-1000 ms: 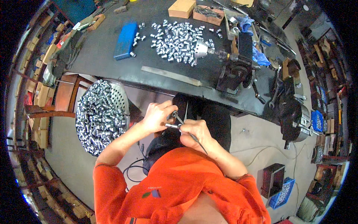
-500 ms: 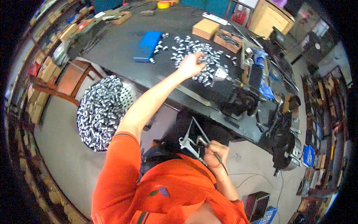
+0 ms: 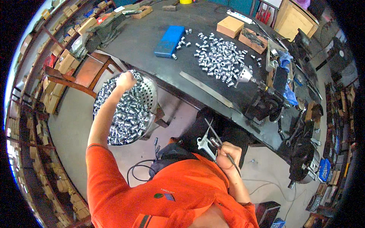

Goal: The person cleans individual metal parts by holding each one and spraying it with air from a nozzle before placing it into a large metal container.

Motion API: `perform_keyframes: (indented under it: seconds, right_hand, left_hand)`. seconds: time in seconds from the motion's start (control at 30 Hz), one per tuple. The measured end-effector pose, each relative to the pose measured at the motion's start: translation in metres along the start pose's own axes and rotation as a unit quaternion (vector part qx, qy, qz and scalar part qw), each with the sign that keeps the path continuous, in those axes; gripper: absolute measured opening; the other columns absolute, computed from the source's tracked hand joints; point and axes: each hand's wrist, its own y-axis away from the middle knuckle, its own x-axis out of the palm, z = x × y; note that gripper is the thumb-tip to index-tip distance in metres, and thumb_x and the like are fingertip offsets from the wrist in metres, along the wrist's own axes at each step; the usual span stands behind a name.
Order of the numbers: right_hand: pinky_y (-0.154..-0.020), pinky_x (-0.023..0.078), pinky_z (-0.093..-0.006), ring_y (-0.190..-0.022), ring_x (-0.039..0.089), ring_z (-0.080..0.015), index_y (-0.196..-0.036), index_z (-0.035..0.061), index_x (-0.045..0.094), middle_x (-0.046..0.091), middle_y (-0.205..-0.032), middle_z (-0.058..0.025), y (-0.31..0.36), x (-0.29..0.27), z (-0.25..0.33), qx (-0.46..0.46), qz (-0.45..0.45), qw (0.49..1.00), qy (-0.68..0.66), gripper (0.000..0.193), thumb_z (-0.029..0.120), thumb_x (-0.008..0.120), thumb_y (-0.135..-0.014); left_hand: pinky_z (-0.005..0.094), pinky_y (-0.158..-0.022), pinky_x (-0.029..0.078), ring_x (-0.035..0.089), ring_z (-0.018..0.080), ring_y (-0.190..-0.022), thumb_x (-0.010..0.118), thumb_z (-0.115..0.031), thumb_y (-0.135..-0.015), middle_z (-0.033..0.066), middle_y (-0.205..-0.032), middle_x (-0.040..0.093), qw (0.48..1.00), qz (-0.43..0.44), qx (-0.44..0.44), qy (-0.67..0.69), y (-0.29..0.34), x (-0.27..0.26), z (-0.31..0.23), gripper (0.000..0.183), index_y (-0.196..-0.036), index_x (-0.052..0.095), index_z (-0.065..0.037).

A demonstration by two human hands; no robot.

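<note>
My left hand [image 3: 126, 80] is over the far side of a round perforated metal basket [image 3: 151, 91] heaped with short shiny metal sleeves [image 3: 127, 114]. Its fingers curl down, closed, and what they hold, if anything, is hidden. Close to my body, my right hand [image 3: 230, 155] is wrapped round a slim rod-like metal tool [image 3: 213, 131] that points up and away. A silver air blow gun [image 3: 205, 144] sits against that hand, its nozzle crossing near the rod; whether the fingers also grip it, I cannot tell.
On the dark workbench [image 3: 144, 45] lie a pile of similar metal sleeves [image 3: 220, 57], a blue box [image 3: 169, 41], a flat metal bar [image 3: 205, 89] and a cone-tipped machine [image 3: 245, 75]. Two cardboard boxes [image 3: 230, 26] are behind. A wooden chair [image 3: 89, 74] stands left of the basket.
My left hand has moved from the sleeve pile on the bench, left and nearer, to the basket. My right hand keeps its hold on the rod-like tool. The view has shifted slightly.
</note>
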Motion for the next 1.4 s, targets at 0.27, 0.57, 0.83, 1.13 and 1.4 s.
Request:
perform_keyframes:
  seconds: [0.27,0.57,0.83,1.13,1.4]
  right_hand:
    - [-0.042,0.024,-0.0308,-0.044,0.035,-0.0196,-0.054,0.0046,0.034,0.033,-0.053,-0.0065,0.005,-0.004,0.002,0.012,-0.006,1.000,0.003,0.022,0.000,0.055,-0.056]
    - [-0.042,0.026,-0.0296,-0.044,0.037,-0.0198,-0.055,0.0042,0.034,0.034,-0.053,-0.0067,0.008,0.002,-0.003,0.014,-0.006,1.000,0.022,0.020,-0.002,0.054,-0.056]
    - [-0.042,0.028,-0.0311,-0.044,0.039,-0.0207,-0.055,0.0043,0.036,0.036,-0.053,-0.0071,0.007,-0.001,0.000,0.013,0.012,1.000,0.007,0.020,-0.002,0.054,-0.057]
    - [-0.045,0.028,-0.0352,-0.049,0.038,-0.0267,-0.060,0.0051,0.036,0.035,-0.057,-0.0091,-0.020,-0.006,0.019,-0.010,0.095,0.993,-0.069,0.029,0.006,0.065,-0.060]
    - [-0.046,0.039,-0.0417,-0.051,0.051,-0.0330,-0.060,0.0059,0.045,0.047,-0.059,-0.0119,-0.026,0.007,0.019,-0.003,0.097,0.995,0.024,0.021,0.010,0.065,-0.059]
  left_hand:
    - [0.0411,-0.074,0.053,0.066,0.0305,-0.086,0.058,-0.019,-0.075,0.0152,-0.091,0.068,0.991,0.010,0.003,-0.133,0.000,0.036,-0.023,0.018,-0.084,0.068,-0.007]
    - [0.0427,-0.073,0.053,0.065,0.0335,-0.084,0.059,-0.017,-0.073,0.0168,-0.088,0.067,0.993,-0.023,0.054,-0.104,0.016,0.031,-0.028,0.018,-0.087,0.064,-0.007]
    - [0.0276,-0.054,0.048,0.059,0.0159,-0.060,0.067,-0.003,-0.072,0.0059,-0.074,0.062,0.832,0.065,0.059,0.548,0.046,-0.006,-0.061,0.024,-0.094,0.057,-0.001]
    - [0.0195,-0.058,0.041,0.052,0.0053,-0.070,0.073,0.004,-0.070,-0.0009,-0.082,0.052,0.740,0.283,0.265,0.550,0.155,-0.056,-0.173,0.021,-0.087,0.062,-0.002]
    - [0.0302,-0.049,0.042,0.052,0.0179,-0.055,0.073,-0.006,-0.062,0.0045,-0.072,0.050,0.825,0.147,0.418,0.351,0.177,-0.065,-0.199,0.023,-0.082,0.062,-0.005]
